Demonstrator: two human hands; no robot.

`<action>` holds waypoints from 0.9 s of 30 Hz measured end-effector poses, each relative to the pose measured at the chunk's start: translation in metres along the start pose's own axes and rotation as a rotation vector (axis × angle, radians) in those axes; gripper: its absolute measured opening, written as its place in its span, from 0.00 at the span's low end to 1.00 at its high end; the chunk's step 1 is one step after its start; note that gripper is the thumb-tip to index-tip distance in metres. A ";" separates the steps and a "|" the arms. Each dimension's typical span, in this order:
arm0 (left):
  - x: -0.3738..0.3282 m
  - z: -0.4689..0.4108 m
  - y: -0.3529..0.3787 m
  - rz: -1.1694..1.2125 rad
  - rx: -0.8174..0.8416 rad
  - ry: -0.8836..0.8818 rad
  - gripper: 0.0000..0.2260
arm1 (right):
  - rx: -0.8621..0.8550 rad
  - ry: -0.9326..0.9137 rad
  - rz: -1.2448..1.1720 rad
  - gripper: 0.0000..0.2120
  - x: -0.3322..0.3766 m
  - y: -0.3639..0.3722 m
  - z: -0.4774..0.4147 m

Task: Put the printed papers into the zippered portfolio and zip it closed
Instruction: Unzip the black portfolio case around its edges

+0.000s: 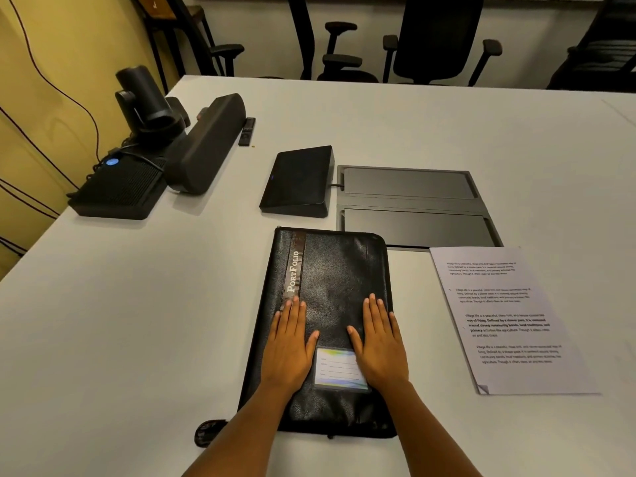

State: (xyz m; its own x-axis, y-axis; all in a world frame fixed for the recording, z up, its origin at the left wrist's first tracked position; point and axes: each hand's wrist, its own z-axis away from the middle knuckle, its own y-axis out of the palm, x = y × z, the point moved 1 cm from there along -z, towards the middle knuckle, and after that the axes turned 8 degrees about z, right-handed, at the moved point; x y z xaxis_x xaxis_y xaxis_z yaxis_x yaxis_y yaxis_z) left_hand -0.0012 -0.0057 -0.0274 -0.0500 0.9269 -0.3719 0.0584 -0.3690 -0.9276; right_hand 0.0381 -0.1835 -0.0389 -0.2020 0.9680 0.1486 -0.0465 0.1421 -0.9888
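Observation:
A black leather zippered portfolio (pixel 339 270) lies flat and closed on the white table in front of me, with a "PortFolio" strip and a clear label pocket (pixel 339 370) on its cover. My left hand (pixel 289 342) rests palm down on the cover's left side, fingers spread. My right hand (pixel 380 339) lies flat on its right side, fingers apart. Neither hand holds anything. A stack of printed papers (pixel 509 318) lies on the table to the right of the portfolio, apart from it, with one lower corner curled.
A dark tablet stand (pixel 297 182) and grey table hatch lids (pixel 409 201) sit just behind the portfolio. A black speaker bar (pixel 206 142), camera (pixel 144 98), box (pixel 118 187) and remote (pixel 246 131) stand at the far left. Office chairs (pixel 437 39) line the far edge.

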 end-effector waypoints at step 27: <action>0.033 -0.150 -0.018 0.177 -0.006 -0.178 0.27 | -0.002 0.010 -0.117 0.26 -0.001 -0.023 -0.159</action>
State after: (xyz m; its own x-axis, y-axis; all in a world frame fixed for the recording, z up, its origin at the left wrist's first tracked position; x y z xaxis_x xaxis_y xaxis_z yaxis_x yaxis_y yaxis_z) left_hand 0.1458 0.0416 -0.0171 -0.2133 0.8210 -0.5296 0.0874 -0.5239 -0.8473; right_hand 0.1953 -0.1551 -0.0189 -0.1860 0.9467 0.2631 -0.0672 0.2549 -0.9646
